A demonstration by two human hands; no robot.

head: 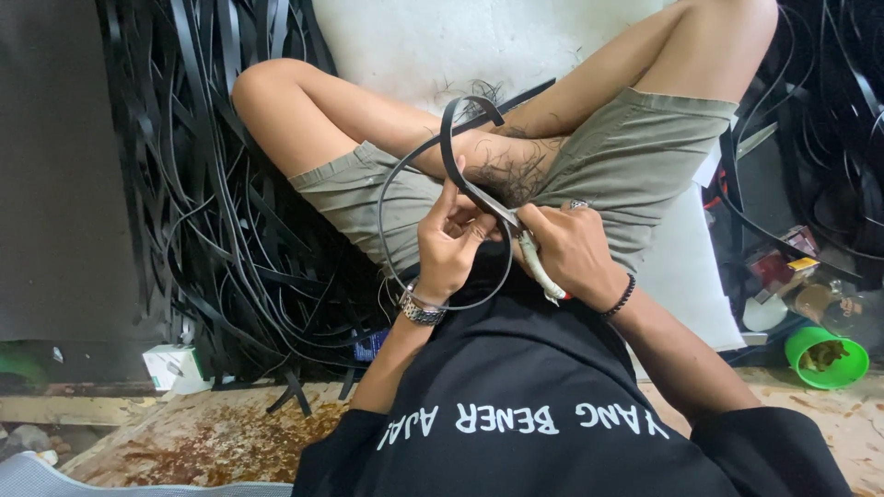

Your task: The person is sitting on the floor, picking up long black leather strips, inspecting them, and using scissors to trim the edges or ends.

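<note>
While the person is sitting on the floor with knees spread, the left hand (448, 241) is pinching a black rubber strip (448, 138) between thumb and fingers, its grip closed on the strip just above the lap. That strip is curling up from the fingers into an arch in front of the thighs, and a thinner trimmed length is looping round in a wide ring beside the left wrist, where a metal watch (420, 310) is sitting. Close beside it, the right hand (575, 250) is wrapping its grip round the pale handles of a pair of scissors (516, 230), whose blades are pointing up and left toward the strip, meeting it right by the left fingertips; whether the blades are biting into the rubber cannot be told. A dark bead bracelet (622, 296) is circling the right wrist. Behind the left leg, a big tangle of black strips (230, 239) is lying heaped on the floor, with a small white box (172, 366) at its near edge. Well off to the right, a green cup (826, 355) is standing among mixed clutter.
</note>
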